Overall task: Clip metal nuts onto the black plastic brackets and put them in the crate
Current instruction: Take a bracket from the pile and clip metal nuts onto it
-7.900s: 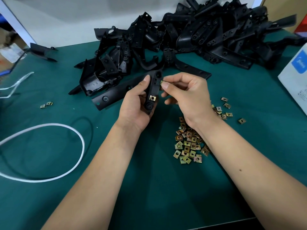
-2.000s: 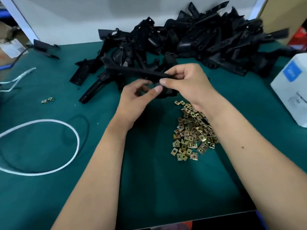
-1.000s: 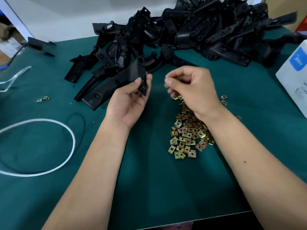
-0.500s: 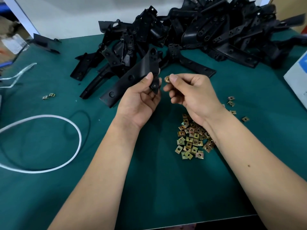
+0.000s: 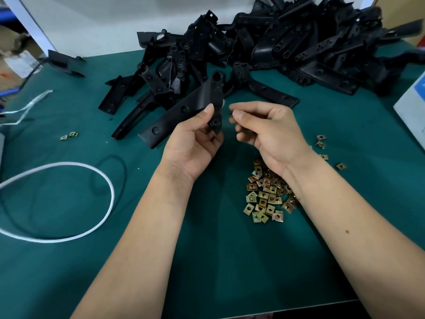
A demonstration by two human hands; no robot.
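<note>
My left hand (image 5: 195, 143) grips a long black plastic bracket (image 5: 195, 104) by its near end, thumb on top, with the bracket slanting away to the left above the green mat. My right hand (image 5: 269, 132) is just right of that end, thumb and forefinger pinched on a small metal nut (image 5: 230, 110) that is blurred and mostly hidden. The fingertips are a short gap from the bracket. A pile of brass-coloured metal nuts (image 5: 266, 196) lies on the mat under my right wrist. No crate is in view.
A big heap of black brackets (image 5: 287, 42) fills the back of the table. A white box (image 5: 414, 107) stands at the right edge. A white cable loop (image 5: 69, 203) lies at the left, with two stray nuts (image 5: 69, 135) near it and several more nuts (image 5: 320, 143) at the right.
My right hand took a nut from the pile and brought it up beside the bracket end. The left hand turned and raised the bracket slightly.
</note>
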